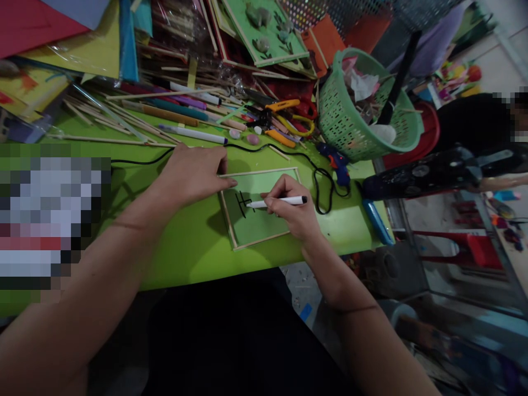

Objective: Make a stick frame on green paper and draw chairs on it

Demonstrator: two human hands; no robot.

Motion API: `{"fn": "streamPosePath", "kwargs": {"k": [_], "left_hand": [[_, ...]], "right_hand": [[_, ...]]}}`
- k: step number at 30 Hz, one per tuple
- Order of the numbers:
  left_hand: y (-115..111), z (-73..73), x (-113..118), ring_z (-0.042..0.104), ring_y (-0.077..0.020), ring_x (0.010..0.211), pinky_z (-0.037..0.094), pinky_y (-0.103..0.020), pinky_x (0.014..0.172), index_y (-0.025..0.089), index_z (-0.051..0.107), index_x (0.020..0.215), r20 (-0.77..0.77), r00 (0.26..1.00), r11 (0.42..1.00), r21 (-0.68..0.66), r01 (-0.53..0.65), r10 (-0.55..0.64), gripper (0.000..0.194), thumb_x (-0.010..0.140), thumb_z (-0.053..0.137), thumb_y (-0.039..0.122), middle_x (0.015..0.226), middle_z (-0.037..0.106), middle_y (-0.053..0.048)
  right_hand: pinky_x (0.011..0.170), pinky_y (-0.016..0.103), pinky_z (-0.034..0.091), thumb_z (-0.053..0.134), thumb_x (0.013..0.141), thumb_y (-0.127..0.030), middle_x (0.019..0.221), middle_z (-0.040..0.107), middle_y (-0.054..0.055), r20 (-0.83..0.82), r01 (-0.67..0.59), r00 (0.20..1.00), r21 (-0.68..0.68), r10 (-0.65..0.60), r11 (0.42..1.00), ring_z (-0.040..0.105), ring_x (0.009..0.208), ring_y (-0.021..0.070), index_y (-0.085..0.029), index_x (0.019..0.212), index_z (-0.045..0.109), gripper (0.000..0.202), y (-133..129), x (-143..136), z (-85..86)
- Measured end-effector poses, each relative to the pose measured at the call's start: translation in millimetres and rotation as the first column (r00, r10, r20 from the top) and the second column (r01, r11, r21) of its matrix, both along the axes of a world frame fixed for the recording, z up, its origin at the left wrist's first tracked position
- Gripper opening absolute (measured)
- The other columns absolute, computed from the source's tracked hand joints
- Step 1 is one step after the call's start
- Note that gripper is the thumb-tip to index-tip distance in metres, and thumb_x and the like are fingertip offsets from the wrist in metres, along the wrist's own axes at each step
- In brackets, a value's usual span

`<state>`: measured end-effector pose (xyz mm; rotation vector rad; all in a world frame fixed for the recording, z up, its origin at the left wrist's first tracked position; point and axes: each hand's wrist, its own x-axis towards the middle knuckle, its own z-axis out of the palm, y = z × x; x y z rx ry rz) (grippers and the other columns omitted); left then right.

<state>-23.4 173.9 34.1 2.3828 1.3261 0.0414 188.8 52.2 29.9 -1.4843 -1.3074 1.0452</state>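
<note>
A green board (264,228) edged with thin wooden sticks lies on the table, bearing a few black strokes (242,203). My right hand (300,219) rests over its right part, fingers closed on a white marker (295,200) with a black end. The marker's tip points left and meets the strokes. At the upper left corner of the board is my left hand (187,173), thumb stretched out over the stick edge and the fingers apart from it. It holds nothing that I can see.
Pens, wooden sticks and orange-handled pliers (282,104) crowd the back of the bright green table (181,258). A green basket (346,115) stands back right, near a blue glue gun (338,165) with a black cord (317,187). Another person's arm (421,173) reaches in from the right.
</note>
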Motion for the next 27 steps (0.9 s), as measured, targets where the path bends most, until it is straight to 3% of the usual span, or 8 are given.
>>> {"fn": "streamPosePath", "kwargs": {"k": [15,22,27], "left_hand": [[0.2,-1.4,-0.9,0.071,-0.0365,0.103,0.044,-0.049,0.094,0.025,0.067,0.101,0.013,1.0,1.0,-0.003,-0.003,0.004,0.035,0.085,0.066,0.056,0.102,0.078,-0.009],[1.0,-1.9,-1.4,0.07,-0.0379,0.104,0.043,-0.051,0.098,0.023,0.068,0.104,0.026,1.0,1.0,-0.024,-0.005,0.005,0.039,0.084,0.064,0.057,0.101,0.077,-0.01],[0.7,-1.8,-1.3,0.07,-0.0352,0.101,0.044,-0.049,0.095,0.025,0.065,0.1,0.016,1.0,1.0,0.002,0.008,-0.008,0.035,0.086,0.063,0.057,0.099,0.077,-0.009]], "right_hand": [[0.075,0.037,0.054,0.073,0.074,-0.028,0.064,0.06,-0.007,-0.009,0.006,1.0,-0.044,-0.006,0.999,0.051,0.06,0.0133,-0.026,0.071,0.057,0.016,-3.1,-0.3,3.8],[0.086,0.041,0.056,0.073,0.072,-0.028,0.065,0.06,-0.005,-0.016,0.014,1.0,-0.051,-0.015,0.999,0.064,0.073,0.0182,-0.026,0.069,0.057,0.017,-2.2,-0.6,4.3],[0.09,0.043,0.057,0.073,0.072,-0.026,0.065,0.06,-0.005,-0.034,0.008,0.999,-0.051,-0.01,0.999,0.066,0.076,0.019,-0.026,0.069,0.059,0.015,-2.3,1.1,2.9]]}}
